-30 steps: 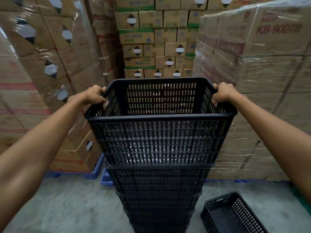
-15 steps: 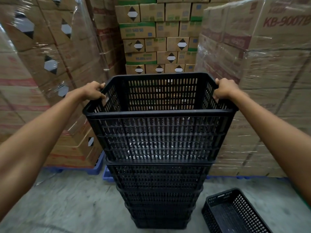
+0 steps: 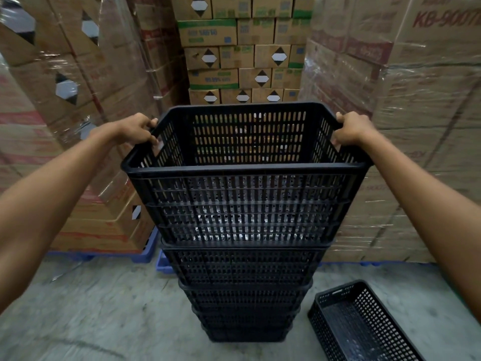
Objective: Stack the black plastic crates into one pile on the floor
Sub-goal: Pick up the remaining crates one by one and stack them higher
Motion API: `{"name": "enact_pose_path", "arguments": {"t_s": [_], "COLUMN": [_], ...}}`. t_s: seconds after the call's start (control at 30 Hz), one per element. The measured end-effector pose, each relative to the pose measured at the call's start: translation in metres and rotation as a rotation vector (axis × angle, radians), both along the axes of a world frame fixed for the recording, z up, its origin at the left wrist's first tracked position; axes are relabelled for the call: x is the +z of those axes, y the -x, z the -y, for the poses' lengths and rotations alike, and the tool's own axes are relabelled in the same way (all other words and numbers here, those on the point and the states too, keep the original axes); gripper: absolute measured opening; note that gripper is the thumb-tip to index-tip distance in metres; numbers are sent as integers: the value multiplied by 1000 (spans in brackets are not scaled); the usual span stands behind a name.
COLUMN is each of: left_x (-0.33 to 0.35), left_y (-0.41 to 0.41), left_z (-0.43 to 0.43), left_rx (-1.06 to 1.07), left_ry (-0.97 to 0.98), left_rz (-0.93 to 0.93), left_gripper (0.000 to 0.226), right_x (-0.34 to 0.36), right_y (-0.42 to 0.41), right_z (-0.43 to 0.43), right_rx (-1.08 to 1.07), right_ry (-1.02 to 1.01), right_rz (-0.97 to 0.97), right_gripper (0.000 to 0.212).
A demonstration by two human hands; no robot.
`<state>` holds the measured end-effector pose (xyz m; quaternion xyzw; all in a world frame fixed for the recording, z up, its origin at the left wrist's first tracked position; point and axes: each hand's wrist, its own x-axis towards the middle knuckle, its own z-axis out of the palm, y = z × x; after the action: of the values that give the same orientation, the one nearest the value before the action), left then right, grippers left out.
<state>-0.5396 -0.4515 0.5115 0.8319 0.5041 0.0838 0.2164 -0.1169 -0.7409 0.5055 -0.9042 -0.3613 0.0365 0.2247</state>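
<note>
Head view, both arms extended forward. Left hand [image 3: 135,130] clenched on the left rim of the top crate [image 3: 244,201], fingers curled over the edge near the far left corner. Right hand [image 3: 350,130] clenched likewise on the right rim near the far right corner. Top crate black, slotted walls, open side up, level, seated on the pile of crates [image 3: 246,295]; bottom edge meeting the rim of the crate below, whether fully nested cannot be told. Pile standing on the grey concrete floor [image 3: 104,308], roughly centred in view, several nested crates visible beneath the top one. One loose crate [image 3: 356,324], black, shallow-looking, open side up, lying on the floor near the pile's lower right, apart from it. Shrink-wrapped cartons [image 3: 416,113] stacked to left and right of the pile; green-banded cartons [image 3: 234,56] stacked behind. Blue pallet [image 3: 148,254] edge under the left stack
</note>
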Motion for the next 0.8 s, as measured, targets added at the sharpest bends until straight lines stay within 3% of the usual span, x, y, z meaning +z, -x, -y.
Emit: {"name": "enact_pose_path", "arguments": {"t_s": [0.43,0.6,0.8], "left_x": [-1,-2,-2], "left_y": [2,0,-2], "left_z": [15,23,29], "left_rx": [23,11,57], "left_ry": [-79,-131,-131], "left_rz": [-22,1,36], "left_gripper": [51,47,52], "right_x": [-1,-1,-3], "right_y": [-3,-6,-10], "right_z": [3,2,2], "right_rx": [-43,-52,-56], "right_ry": [-57,-67,-87], "right_rz": [-48,-83,-111], "right_gripper": [62,74,73]}}
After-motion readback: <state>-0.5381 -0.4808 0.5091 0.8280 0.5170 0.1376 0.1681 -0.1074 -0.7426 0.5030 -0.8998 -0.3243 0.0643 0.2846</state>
